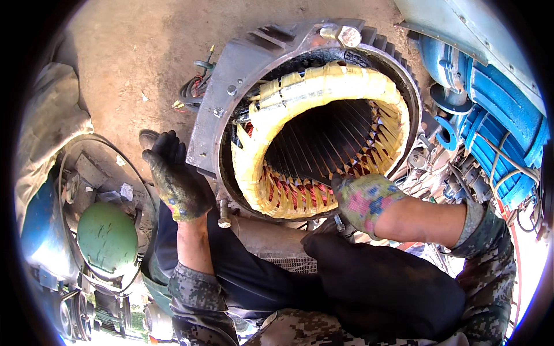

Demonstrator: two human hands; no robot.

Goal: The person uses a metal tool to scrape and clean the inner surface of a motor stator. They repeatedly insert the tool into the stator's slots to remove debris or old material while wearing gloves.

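A large motor stator in a grey finned housing (203,124) stands before me with its round end facing up. Yellow tape wraps the winding ring (323,85), and red copper wire shows between the white ties along its inner rim. My right hand (365,203), in a patterned, dirty glove, lies at the near right edge of the ring. Its fingers are closed at the bore's lip; what they hold, if anything, is hidden. Left of the housing, my left hand (178,181) is raised in a blackened glove, fingers extended and nothing seen in it. A bolt (224,213) sits beside its wrist.
Loose lead wires (193,89) come out at the housing's far left. Blue machine castings (502,127) crowd the right side, with cables and metal parts beneath. At the left are a green rounded object (107,237), a wire hoop and a draped cloth (49,127).
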